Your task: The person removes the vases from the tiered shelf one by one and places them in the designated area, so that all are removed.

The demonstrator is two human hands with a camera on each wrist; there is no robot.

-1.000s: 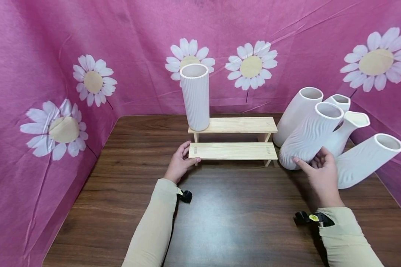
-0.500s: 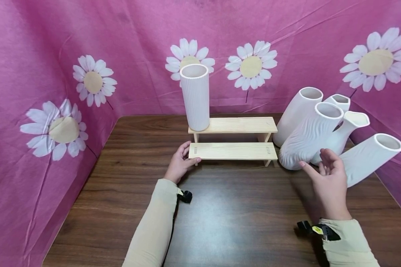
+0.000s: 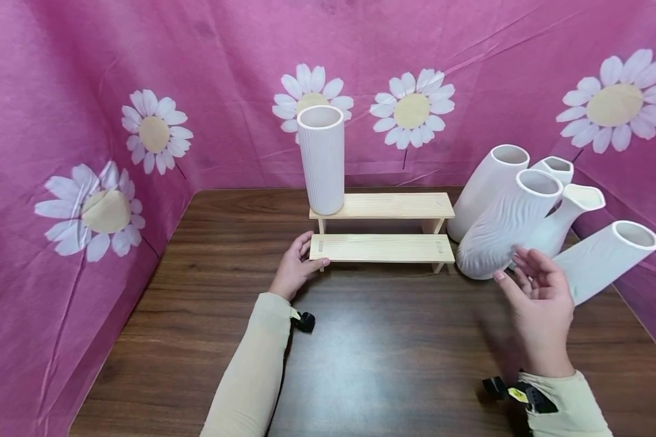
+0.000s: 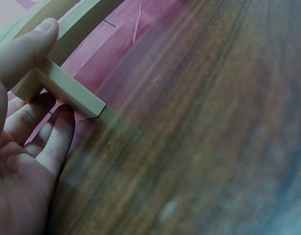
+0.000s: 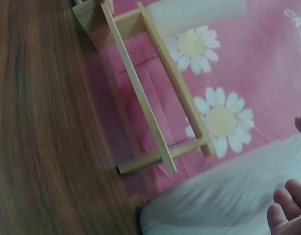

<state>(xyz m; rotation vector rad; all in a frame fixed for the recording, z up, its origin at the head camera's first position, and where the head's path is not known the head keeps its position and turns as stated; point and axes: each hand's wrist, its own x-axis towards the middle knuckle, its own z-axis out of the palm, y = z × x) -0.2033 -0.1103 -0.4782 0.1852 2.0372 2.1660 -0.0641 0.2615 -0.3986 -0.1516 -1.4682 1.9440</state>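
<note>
A two-tier wooden stand (image 3: 382, 247) is on the table. My left hand (image 3: 294, 268) grips the left end of its lower shelf; the left wrist view shows the thumb (image 4: 30, 51) over the board and fingers curled beside the leg. On the left of the upper shelf a white ribbed cylinder vase (image 3: 324, 167) stands upright. My right hand (image 3: 546, 312) is held with loosely bent fingers and nothing in it. Just left of it stands a white wavy-textured vase (image 3: 497, 237), whose lower right side the fingertips overlap in the head view.
Behind the wavy vase are a tall smooth white vase (image 3: 486, 191), a flared-neck vase (image 3: 563, 221) and one with an angular rim (image 3: 560, 167). A slanting white vase (image 3: 607, 261) is at the far right. A pink daisy cloth (image 3: 224, 121) hangs around the brown wooden table (image 3: 361, 352).
My right hand has come away from the wavy vase and drawn back toward the near right, its fingers loosening. The left hand, the stand and the vases have stayed in place.
</note>
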